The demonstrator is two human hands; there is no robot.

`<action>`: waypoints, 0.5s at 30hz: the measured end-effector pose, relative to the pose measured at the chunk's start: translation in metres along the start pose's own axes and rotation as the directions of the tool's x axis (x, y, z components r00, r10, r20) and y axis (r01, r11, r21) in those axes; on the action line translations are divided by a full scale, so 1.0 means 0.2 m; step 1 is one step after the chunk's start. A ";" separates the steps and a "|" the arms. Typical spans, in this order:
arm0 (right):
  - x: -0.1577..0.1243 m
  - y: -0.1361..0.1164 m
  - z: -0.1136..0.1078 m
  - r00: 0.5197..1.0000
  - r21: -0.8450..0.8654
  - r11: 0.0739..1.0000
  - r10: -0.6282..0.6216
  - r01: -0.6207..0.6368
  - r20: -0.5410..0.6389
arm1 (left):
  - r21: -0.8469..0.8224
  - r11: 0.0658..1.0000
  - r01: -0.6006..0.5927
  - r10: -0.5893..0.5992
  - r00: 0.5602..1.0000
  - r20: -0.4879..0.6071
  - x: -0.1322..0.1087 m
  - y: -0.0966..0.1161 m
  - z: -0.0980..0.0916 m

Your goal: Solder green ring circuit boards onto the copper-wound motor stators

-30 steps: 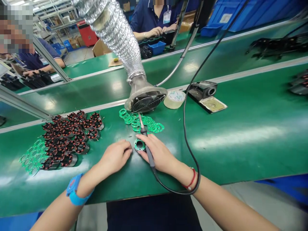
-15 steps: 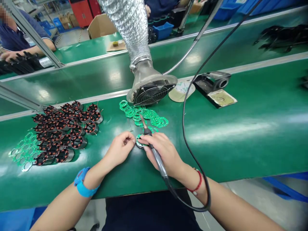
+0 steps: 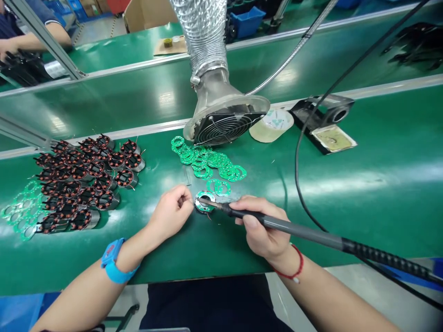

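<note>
Lying on the counter [image 3: 380, 198], the stator [image 3: 204, 210] is overlapped by the iron [image 3: 304, 231], held in the right hand [image 3: 265, 237]. The left hand [image 3: 173, 210] is curled beside the stator; whether anything is pinched cannot be told.

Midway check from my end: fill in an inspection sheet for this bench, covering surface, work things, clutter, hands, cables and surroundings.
Surface: shiny green bench top, small bits on it.
Work things: soldering iron, its tip over a round part topped with a ring board; coil-wound parts at left; loose ring boards beyond.
Clutter: tape roll, black holder.
Left hand: fingers curled beside the round part; contents hidden.
Right hand: grips the iron.
Cables: black cable crosses in front of the holder.
Surroundings: silver duct with fan grille; another person's arm, upper left.
</note>
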State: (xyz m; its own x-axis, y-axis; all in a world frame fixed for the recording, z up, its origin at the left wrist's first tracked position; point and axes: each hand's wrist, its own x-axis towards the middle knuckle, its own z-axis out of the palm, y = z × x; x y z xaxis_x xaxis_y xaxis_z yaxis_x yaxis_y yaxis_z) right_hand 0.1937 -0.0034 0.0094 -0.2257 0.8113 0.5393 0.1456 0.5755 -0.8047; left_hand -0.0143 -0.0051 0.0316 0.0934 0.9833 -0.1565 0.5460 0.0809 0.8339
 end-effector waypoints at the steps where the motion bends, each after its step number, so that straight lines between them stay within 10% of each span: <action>1: 0.00 0.00 0.00 1.000 -0.002 1.000 0.000 0.000 0.004 | 0.001 1.000 -0.001 0.001 1.000 -0.001 0.00 0.00 0.00; 11: 0.01 0.00 0.02 0.997 -0.015 0.997 0.074 -0.074 -0.021 | 0.029 0.999 -0.021 0.021 1.000 0.007 0.00 0.00 0.00; 15: 0.07 -0.01 0.06 0.972 -0.207 0.978 0.069 -0.022 0.224 | 0.037 0.998 -0.043 0.043 0.999 0.009 0.01 0.00 0.00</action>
State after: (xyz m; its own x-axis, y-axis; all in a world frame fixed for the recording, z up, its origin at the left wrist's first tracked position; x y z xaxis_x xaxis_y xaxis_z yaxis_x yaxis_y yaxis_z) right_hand 0.1781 0.0050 0.0145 -0.4249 0.8053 0.4135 0.3469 0.5667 -0.7473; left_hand -0.0145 -0.0039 0.0320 0.1244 0.9843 -0.1253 0.5722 0.0320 0.8195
